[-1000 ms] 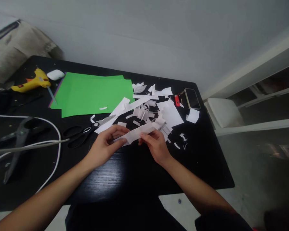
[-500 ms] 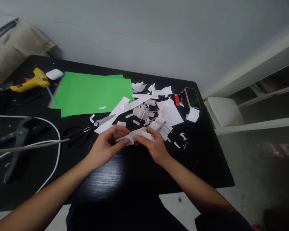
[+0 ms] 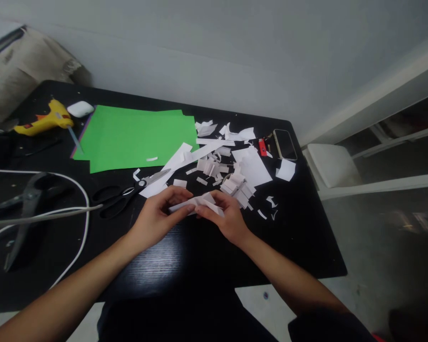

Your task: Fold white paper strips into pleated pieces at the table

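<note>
A folded strip of white paper (image 3: 202, 201) is held between both hands above the black table's near half. My left hand (image 3: 164, 209) pinches its left end, thumb on top. My right hand (image 3: 227, 214) grips the right part, thumb pressing near a fold; its other fingertips are partly hidden behind the paper. Just beyond the hands lies a heap of small folded white paper pieces (image 3: 237, 185). Black-handled scissors (image 3: 123, 194) rest to the left, their blades over a long white paper strip (image 3: 180, 159).
Green sheets (image 3: 139, 137) lie at the back. A yellow glue gun (image 3: 48, 121), a white cable (image 3: 87, 223) and dark pliers-like tool (image 3: 28, 204) are at left. A phone (image 3: 285, 145) and red lighter (image 3: 262, 147) sit at the right, near the table (image 3: 299, 247) edge.
My right hand has shifted slightly left, toward my left hand, and its thumb has moved along the paper strip. The strip's right part now sits a little lower and further left.
</note>
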Demonstrator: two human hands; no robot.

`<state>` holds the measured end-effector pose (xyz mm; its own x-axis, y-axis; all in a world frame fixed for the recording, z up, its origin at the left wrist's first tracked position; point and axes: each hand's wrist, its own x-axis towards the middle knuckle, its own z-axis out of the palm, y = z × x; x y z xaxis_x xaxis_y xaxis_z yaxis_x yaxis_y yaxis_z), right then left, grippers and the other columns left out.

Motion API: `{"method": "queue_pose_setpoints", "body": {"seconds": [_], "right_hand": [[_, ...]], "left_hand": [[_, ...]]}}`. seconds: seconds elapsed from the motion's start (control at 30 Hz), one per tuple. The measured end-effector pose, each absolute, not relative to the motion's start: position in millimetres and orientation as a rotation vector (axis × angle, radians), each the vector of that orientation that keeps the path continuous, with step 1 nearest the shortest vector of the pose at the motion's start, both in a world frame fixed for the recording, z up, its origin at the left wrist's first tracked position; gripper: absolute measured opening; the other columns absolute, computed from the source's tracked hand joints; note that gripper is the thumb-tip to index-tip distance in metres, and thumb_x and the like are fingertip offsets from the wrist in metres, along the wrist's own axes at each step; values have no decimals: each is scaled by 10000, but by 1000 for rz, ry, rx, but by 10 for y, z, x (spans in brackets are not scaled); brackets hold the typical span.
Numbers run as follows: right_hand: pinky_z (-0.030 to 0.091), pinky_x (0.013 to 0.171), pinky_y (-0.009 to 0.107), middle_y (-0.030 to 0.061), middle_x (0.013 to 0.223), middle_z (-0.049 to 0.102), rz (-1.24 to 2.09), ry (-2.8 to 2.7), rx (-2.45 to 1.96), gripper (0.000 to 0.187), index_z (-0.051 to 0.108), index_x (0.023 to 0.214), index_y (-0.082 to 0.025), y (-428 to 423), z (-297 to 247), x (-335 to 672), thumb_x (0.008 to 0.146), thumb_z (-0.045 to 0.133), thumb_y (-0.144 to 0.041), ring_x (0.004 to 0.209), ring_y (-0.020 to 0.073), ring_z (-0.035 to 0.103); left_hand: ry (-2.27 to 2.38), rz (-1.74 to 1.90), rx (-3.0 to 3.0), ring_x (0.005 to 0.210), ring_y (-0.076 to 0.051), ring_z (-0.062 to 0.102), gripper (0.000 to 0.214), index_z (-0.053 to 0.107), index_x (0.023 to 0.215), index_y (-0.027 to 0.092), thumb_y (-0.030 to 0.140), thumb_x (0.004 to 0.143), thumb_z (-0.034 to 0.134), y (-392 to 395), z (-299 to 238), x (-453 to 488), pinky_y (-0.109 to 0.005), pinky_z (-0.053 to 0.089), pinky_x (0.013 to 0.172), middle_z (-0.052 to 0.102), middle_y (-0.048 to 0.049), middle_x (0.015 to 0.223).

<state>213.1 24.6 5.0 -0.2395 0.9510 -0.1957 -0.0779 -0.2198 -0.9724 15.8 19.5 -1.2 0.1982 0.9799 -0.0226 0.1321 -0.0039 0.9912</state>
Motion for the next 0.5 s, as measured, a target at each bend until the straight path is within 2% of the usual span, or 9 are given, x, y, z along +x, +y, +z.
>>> {"method": "queue_pose_setpoints", "body": {"seconds": [0.3, 0.5], "right_hand": [[567, 689, 317, -5, 743, 750, 1571, -1199, -1203, 217, 759, 814, -234, 206, -9, 2125, 735, 893, -385, 680, 184, 698], [580, 680, 317, -6, 759, 734, 1557, -1169, -1210, 233, 743, 810, -229, 201, 2, 2104, 727, 895, -384, 688, 179, 691]], "left_hand": [[1243, 912, 1590, 689, -131, 636, 191, 709, 903, 194, 373, 960, 676, 188, -13, 136, -253, 481, 636, 705, -1, 786], [1263, 900, 1557, 688, -128, 614, 219, 700, 908, 197, 402, 972, 655, 175, -43, 142, -255, 460, 629, 688, 5, 785]]}}
